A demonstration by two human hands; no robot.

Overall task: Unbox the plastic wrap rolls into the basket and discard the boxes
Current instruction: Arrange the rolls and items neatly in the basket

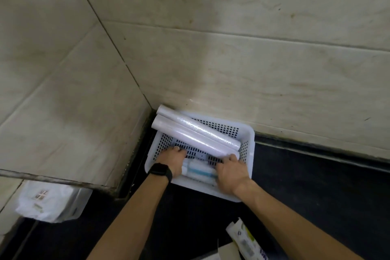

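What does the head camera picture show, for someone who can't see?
A person's left hand and right hand reach into a white basket in a tiled corner. Two long plastic wrap rolls lie slanted across it; smaller rolls lie between the hands.

Left hand (172,159), right hand (231,172) flank small roll (199,170) in basket (249,133), perhaps gripping; two long rolls (196,135) behind.

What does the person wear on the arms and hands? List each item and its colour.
Both forearms are bare; no sleeves show. A black watch on a wide black strap circles the wrist of the left hand, and a thin pale ring sits on one of its fingers. The right hand wears nothing.
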